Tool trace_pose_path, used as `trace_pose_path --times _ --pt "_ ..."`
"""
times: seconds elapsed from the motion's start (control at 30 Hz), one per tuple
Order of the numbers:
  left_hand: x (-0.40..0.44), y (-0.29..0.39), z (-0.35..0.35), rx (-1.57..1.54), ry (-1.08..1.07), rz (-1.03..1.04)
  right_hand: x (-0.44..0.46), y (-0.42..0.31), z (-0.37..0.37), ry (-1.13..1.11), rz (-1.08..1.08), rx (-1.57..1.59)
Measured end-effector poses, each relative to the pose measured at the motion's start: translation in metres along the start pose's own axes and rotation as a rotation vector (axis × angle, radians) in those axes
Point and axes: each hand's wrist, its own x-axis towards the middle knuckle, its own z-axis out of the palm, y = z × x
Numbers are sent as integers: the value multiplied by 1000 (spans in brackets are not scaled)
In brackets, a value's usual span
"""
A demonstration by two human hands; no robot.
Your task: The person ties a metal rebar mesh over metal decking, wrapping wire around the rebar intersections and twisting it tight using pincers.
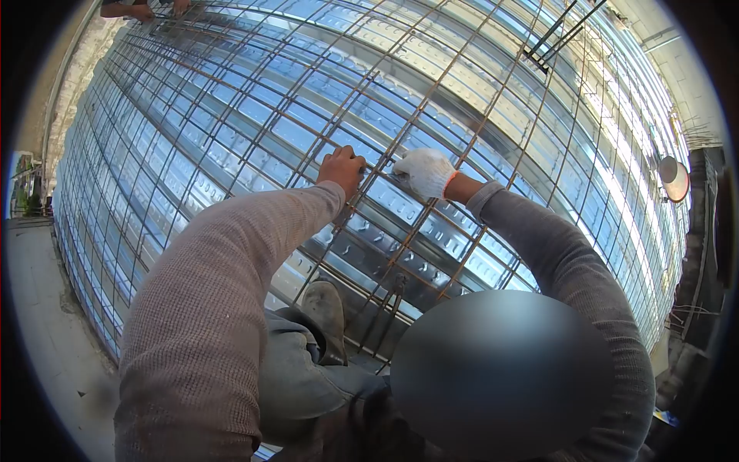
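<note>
My left hand (pixel 343 167), bare, is closed with curled fingers at a crossing of thin rusty rebar (pixel 377 171). What its fingers pinch, if anything, is hidden. Just to its right, my right hand (pixel 425 171) wears a white knitted glove with an orange cuff edge. It is closed too, low over the same bars, and whatever it grips is too small to make out. Beneath the bars lies shiny corrugated metal decking (pixel 389 219) with rows of embossed dimples.
At the upper left, another person's hands (pixel 142 11) are at the mesh. Vertical bars (pixel 566 35) rise at the upper right. A round object (pixel 673 179) sits near the right edge. My boot (pixel 323 316) stands among the bars. A concrete strip (pixel 35 300) borders the left side.
</note>
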Motion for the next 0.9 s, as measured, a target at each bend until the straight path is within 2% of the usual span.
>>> trace_pose_path --times 0.13,0.2,0.23,0.33,0.4,0.43,0.5,0.6,0.63,0.67,0.7,0.73,0.77,0.8,0.83,0.87,0.9 --pt "-3 1 8 54 36 10 2 -7 8 25 1 7" --pt "-5 5 10 258 51 35 3 -11 8 23 35 -7" --pt "-5 2 14 262 51 39 3 -12 8 17 64 -20" --pt "-3 -4 11 289 45 145 6 -13 8 13 66 -56" --pt "1 8 -15 134 -265 28 7 -15 7 49 74 -67" --pt "3 10 -14 141 -260 25 8 -13 9 80 83 -80" --pt "8 11 -14 -110 -260 -150 11 -6 14 105 53 -104" --pt "35 2 6 -84 -344 -185 14 -7 3 96 49 -121" --pt "44 0 10 -117 -347 -206 15 -18 -11 -60 151 -80" --pt "46 9 -6 -128 -356 -269 14 -25 -20 -85 171 -28" --pt "46 25 -40 -156 -477 -322 18 -28 -17 -75 216 37" --pt "44 31 -49 -184 -417 -315 25 -31 -18 -86 257 133" --pt "50 37 -59 -166 -496 -328 33 -32 -21 -98 302 226" --pt "56 41 -56 -177 -490 -384 41 -29 -21 -81 285 215" --pt "58 42 -52 -161 -478 -394 49 -27 -18 -181 175 43" --pt "80 35 -22 45 -575 -236 57 -21 -9 -280 67 -132" --pt "101 26 2 252 -668 -76 78 28 68 -271 53 -144"
